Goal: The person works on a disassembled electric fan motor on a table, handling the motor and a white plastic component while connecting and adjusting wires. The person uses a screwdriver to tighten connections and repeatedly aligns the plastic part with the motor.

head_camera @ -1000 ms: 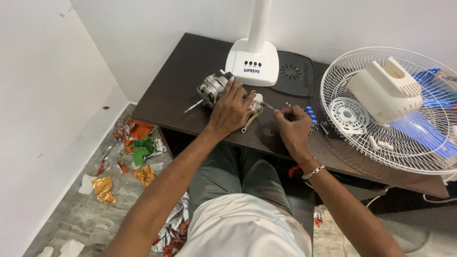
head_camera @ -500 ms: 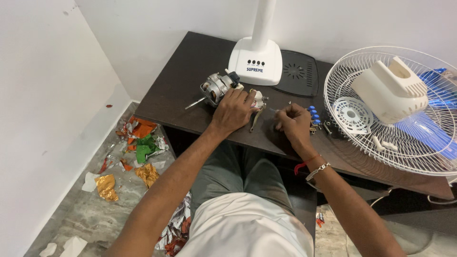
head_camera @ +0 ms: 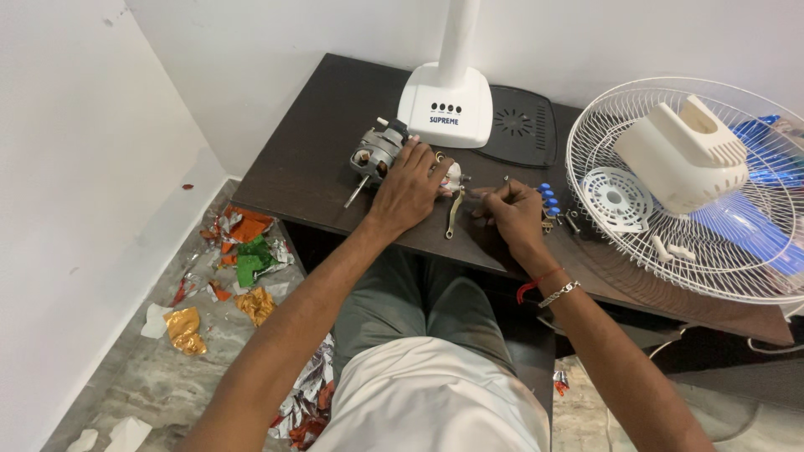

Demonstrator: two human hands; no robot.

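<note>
Over the last second the left hand point(head_camera: 408, 186) has kept its place on the fan motor point(head_camera: 378, 151), while the right hand point(head_camera: 511, 213) has stayed close beside it with fingertips pinched near a slim metal tool, apparently a screwdriver point(head_camera: 484, 192); only the head view has shifted slightly, so the work is judged to remain in a fine fitting step rather than a repositioning. The left grip is clenched over the rear of the motor, which lies on the dark bench point(head_camera: 318, 159) with its shaft pointing toward the near left edge. The right grip appears closed on the tool, though the exact contact is too small to confirm. A brass-coloured link arm point(head_camera: 454, 211) lies between the hands, near the front edge. Small blue parts point(head_camera: 547, 199) lie just right of the right hand. The white fan base point(head_camera: 445, 105) stands just behind the motor. The wire guard point(head_camera: 695, 192), holding the white motor cover point(head_camera: 682, 155), overhangs the right side. Open bench remains to the left of the motor.
</note>
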